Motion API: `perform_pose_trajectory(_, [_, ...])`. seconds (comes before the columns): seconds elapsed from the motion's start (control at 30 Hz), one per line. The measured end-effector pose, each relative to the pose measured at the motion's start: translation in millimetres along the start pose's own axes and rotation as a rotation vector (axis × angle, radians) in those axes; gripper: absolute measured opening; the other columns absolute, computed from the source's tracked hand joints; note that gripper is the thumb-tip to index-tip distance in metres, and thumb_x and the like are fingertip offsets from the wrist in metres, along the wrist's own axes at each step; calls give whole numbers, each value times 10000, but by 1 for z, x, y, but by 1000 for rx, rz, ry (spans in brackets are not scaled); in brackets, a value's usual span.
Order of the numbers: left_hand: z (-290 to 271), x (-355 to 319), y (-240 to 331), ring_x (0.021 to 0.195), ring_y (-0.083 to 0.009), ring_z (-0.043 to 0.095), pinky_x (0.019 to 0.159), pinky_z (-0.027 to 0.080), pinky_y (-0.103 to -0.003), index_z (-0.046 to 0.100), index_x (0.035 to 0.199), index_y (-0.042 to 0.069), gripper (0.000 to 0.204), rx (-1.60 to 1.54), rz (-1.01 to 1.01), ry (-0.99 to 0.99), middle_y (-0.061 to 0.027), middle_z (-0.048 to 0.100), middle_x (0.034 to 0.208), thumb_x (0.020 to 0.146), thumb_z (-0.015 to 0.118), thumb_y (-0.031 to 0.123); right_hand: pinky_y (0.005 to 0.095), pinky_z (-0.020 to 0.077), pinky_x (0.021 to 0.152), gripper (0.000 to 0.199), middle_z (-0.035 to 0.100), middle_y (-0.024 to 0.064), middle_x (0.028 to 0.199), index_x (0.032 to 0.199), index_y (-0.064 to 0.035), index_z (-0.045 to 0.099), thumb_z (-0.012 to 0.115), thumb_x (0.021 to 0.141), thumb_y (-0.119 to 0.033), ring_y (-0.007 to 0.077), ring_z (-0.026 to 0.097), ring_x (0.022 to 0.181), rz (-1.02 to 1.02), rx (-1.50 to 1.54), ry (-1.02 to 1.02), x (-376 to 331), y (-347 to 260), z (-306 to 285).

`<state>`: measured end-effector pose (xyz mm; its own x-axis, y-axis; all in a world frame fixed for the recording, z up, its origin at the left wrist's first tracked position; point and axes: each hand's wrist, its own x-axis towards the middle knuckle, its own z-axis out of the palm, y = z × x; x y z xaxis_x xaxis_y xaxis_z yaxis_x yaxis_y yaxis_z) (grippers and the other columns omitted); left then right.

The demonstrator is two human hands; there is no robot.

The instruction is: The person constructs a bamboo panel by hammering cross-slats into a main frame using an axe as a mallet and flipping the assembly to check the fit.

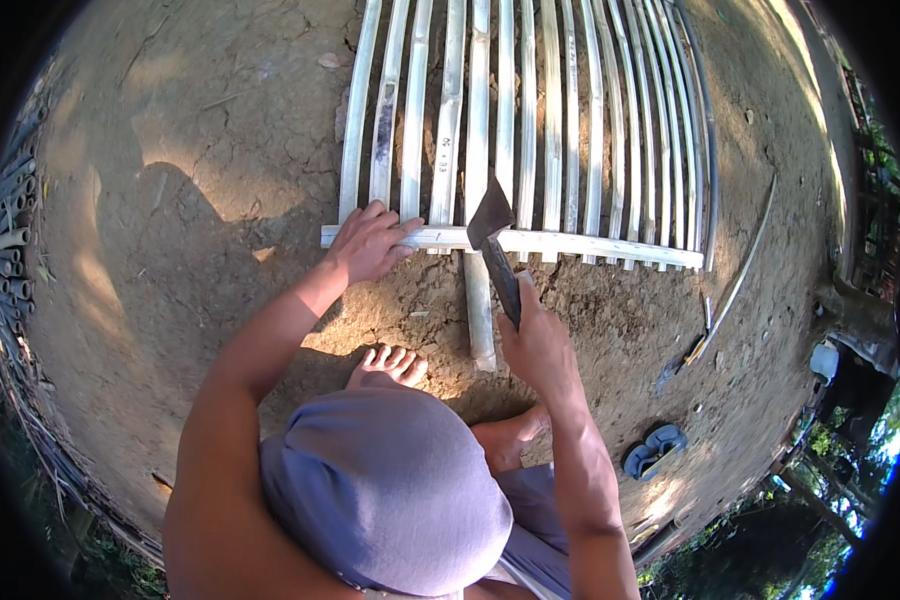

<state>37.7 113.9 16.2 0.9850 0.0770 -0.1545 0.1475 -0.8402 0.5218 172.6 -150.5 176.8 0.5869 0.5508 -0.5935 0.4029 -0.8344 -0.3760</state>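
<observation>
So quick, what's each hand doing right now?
Left hand: open, pressing flat on the bamboo crosspiece.
Right hand: closed around the chopping knife.

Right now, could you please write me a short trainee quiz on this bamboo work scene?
1. True or false: the left hand presses on the crosswise bamboo strip.
2. What does the right hand hold? A) a saw B) a chopping knife C) a rope
3. Fill in: the pair of blue sandals lies on the bare ____, to the person's right.

Key:
1. True.
2. B: the chopping knife, its blade over the strip.
3. Ground.
</observation>
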Motion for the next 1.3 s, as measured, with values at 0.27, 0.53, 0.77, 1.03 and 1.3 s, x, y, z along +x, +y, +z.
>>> perform_pose_trajectory(0.27, [2, -11, -1, 967, -235, 521, 861, 461, -396, 683, 1389, 175, 496, -11, -8, 13, -18, 616, 936, 914, 752, 300, 591, 559, 689, 632, 696, 328, 841, 1520, 10, 337, 619, 981, -160, 512, 706, 787, 1, 137, 225, -4, -43, -17])
perform_pose_trajectory(0.53, [4, -20, -4, 958, -250, 521, 864, 468, -383, 679, 1390, 160, 512, 10, -7, 48, -23, 620, 941, 898, 767, 274, 585, 569, 708, 620, 708, 327, 848, 1521, 12, 393, 627, 980, -181, 517, 719, 810, -20, 63, 57, -8, -37, -46])
perform_pose_trajectory(0.77, [8, -6, 2, 996, -252, 538, 901, 480, -389, 662, 1404, 164, 545, -5, 33, 72, -33, 631, 965, 887, 782, 283, 571, 574, 671, 706, 688, 371, 883, 1555, 21, 292, 653, 959, -92, 518, 718, 813, -53, 82, 229, -10, 17, 54])
perform_pose_trajectory(1.03, [0, -9, 5, 1005, -237, 536, 901, 463, -403, 657, 1417, 189, 485, -2, -56, -40, -26, 648, 998, 945, 723, 279, 586, 576, 663, 605, 711, 320, 880, 1499, 2, 381, 640, 980, -169, 508, 714, 761, -110, 145, 454, -21, 5, 71])
perform_pose_trajectory(1.3, [-3, -11, 9, 1090, -229, 529, 929, 435, -427, 679, 1380, 182, 531, 73, -45, 6, -29, 619, 1095, 878, 793, 311, 590, 550, 746, 635, 720, 321, 952, 1486, -75, 384, 681, 954, -254, 511, 713, 860, 264, 341, 358, -57, 62, 102])
